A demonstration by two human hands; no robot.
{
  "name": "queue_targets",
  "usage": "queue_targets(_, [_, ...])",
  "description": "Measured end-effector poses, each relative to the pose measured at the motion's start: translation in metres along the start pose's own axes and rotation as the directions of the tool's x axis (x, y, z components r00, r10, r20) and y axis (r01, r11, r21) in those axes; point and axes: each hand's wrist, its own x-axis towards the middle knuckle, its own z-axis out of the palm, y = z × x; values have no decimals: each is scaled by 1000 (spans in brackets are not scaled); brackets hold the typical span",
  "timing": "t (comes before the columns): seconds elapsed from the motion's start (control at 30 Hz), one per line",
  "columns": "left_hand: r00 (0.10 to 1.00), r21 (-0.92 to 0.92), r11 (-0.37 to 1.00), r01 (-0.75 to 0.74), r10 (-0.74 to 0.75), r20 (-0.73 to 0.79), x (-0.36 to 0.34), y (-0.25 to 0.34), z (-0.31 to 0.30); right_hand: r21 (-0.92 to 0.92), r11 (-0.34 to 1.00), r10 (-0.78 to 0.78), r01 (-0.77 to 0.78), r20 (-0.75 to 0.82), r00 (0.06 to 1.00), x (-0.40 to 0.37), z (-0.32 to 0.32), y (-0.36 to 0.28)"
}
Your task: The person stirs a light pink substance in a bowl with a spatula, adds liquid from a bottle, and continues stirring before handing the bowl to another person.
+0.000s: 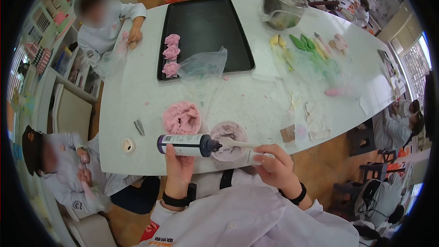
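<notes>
My left hand (179, 171) is wrapped around a dark bottle (186, 145) with a white label. The bottle lies nearly level, its black nozzle pointing right over the edge of a bowl of pale greyish-pink cream (228, 130). My right hand (276, 164) has its fingers closed at the handle end of a white spatula (242, 144), whose other end reaches into that bowl. Just behind the bottle stands a bowl heaped with pink cream (180, 116).
A black baking tray (208, 23) holds three pink piped flowers (171, 53) along its left side. Clear plastic piping bags (203, 66), green piping bags (306, 43) and a covered metal bowl (283, 9) are on the table. Two people work at the left.
</notes>
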Motion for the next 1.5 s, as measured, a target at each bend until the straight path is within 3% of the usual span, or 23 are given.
queue_targets(0.03, [995, 19, 995, -100, 100, -29, 4, -1, -1, -3, 1000, 6, -7, -8, 1000, -6, 0, 1])
queue_targets(0.07, [995, 27, 995, -92, 93, -25, 6, -2, 0, 6, 996, 85, -85, -83, 993, -13, 1, 2])
queue_targets(0.13, [912, 312, 863, -398, 408, 37, 11, -5, 10, 18, 985, 169, -169, -163, 972, -23, -2, 3])
queue_targets(0.17, [917, 318, 864, -390, 397, 44, 13, -4, 18, 57, 969, 246, -239, -184, 952, -29, -5, 3])
queue_targets(0.23, [860, 181, 853, -489, 438, 260, 11, 5, 50, 93, 943, 333, -320, -210, 919, -38, -11, 2])
queue_targets(0.33, [882, 198, 906, -374, 282, 376, 10, 15, 76, 52, 931, 362, -360, -240, 901, -42, -16, 3])
queue_targets(0.4, [875, 224, 902, -370, 257, 411, 13, 17, 85, 95, 921, 388, -377, -294, 874, -43, -17, 3])
queue_targets(0.47, [762, 292, 797, -528, 294, 577, 8, 22, 101, 89, 922, 386, -378, -306, 870, -42, -19, 0])
queue_targets(0.53, [588, 109, 759, -642, 396, 705, 1, 22, 109, 78, 923, 382, -378, -320, 867, -42, -20, -1])
queue_targets(0.6, [523, 189, 648, -738, 371, 767, 6, 5, 94, 121, 927, 374, -354, -326, 868, -45, -21, -1])
queue_targets(0.63, [616, 443, 480, -757, 298, 729, 14, -7, 79, 114, 932, 361, -343, -337, 869, -42, -23, 0])
queue_targets(0.67, [819, 417, 756, -504, 266, 508, 21, -29, 69, 110, 928, 371, -355, -343, 863, -42, -24, 0])
queue_targets(0.77, [830, 369, 793, -485, 283, 481, 22, -29, 67, 121, 912, 409, -392, -350, 843, -44, -26, 0])
queue_targets(0.87, [777, 397, 716, -575, 324, 540, 18, -21, 74, 183, 901, 433, -393, -342, 834, -48, -22, 1])
queue_targets(0.93, [899, 394, 831, -392, 256, 356, 25, -20, 71, 229, 901, 431, -369, -358, 828, -44, -21, 5])
queue_targets(1.03, [923, 364, 854, -371, 296, 245, 28, -22, 71, 226, 894, 443, -387, -316, 839, -49, -18, 2])
queue_targets(1.13, [920, 366, 847, -385, 323, 219, 34, -24, 74, 298, 904, 404, -307, -356, 843, -53, -8, 9])
queue_targets(1.3, [910, 329, 856, -400, 326, 256, 43, -23, 69, 497, 810, 507, -313, -325, 798, -49, 1, 3])
queue_targets(1.5, [901, 311, 860, -405, 320, 292, 45, -23, 67, 511, 789, 524, -342, -266, 809, -51, 3, 3])
